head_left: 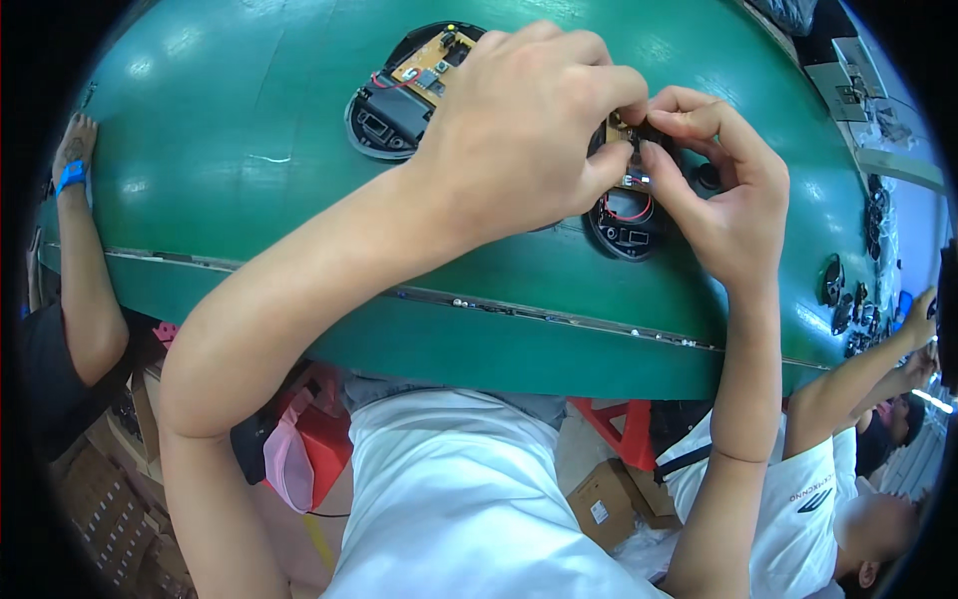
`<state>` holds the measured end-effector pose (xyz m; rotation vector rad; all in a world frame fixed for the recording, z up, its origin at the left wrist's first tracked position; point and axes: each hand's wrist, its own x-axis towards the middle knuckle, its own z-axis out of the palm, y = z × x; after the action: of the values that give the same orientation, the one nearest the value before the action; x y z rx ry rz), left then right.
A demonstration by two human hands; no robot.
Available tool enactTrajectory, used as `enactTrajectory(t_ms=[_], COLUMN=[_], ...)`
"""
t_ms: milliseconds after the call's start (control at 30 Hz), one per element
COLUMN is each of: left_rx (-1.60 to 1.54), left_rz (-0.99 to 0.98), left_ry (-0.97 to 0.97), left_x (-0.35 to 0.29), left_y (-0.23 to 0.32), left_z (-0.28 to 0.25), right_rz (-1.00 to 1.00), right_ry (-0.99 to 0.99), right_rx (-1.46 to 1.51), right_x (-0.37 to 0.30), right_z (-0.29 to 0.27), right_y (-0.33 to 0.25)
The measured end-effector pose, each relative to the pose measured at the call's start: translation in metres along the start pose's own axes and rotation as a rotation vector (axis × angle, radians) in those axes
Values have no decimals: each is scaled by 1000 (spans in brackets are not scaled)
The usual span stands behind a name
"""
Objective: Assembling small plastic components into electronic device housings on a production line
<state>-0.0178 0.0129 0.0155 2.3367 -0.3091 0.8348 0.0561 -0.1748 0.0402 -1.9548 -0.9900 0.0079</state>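
Observation:
Both hands meet over a small tan circuit board (640, 184) that sits in a black oval plastic casing (624, 238). My left hand (529, 135) reaches across from the left, its thumb and forefinger closed on the board's left side. From the right, my right hand (733, 175) closes its thumb and forefinger at the board's right side. The fingers hide most of the board, so any small part between the tips cannot be made out. A thin red wire (629, 218) loops out below the board. Left of my left hand lies a second black casing (374, 125) with a tan circuit board (427, 72), partly covered by that hand.
A green table (230, 150) spans the view, with a seam (559, 317) holding small bits along its near side. Black parts (848, 299) lie at the right. One person's hand (78, 140) rests at the far left; another person's arm (858, 374) reaches in at the right.

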Motion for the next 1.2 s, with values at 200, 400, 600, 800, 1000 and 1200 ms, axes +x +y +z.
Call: enactTrajectory(t_ms=[200, 400, 600, 800, 1000, 1200], left_rx=[-20, -68, -162, -86, -102, -122], left_rz=[-21, -21, -54, 12, -6, -29], left_ry=[-95, -46, -61, -84, -165, -201], left_x=[5, 2, 1, 4, 7, 9], left_y=[3, 5, 3, 7, 5, 9], left_z=[-4, 2, 4, 0, 1, 2], right_rz=[26, -22, -162, -104, 229, 65], right_ry=[-28, -25, -113, -77, -39, -59], right_rx=[47, -139, -269, -96, 246, -34], right_x=[-3, -5, 0, -3, -7, -9], right_z=[-4, -6, -14, -17, -17, -22], right_y=[-3, -11, -8, 3, -1, 5])
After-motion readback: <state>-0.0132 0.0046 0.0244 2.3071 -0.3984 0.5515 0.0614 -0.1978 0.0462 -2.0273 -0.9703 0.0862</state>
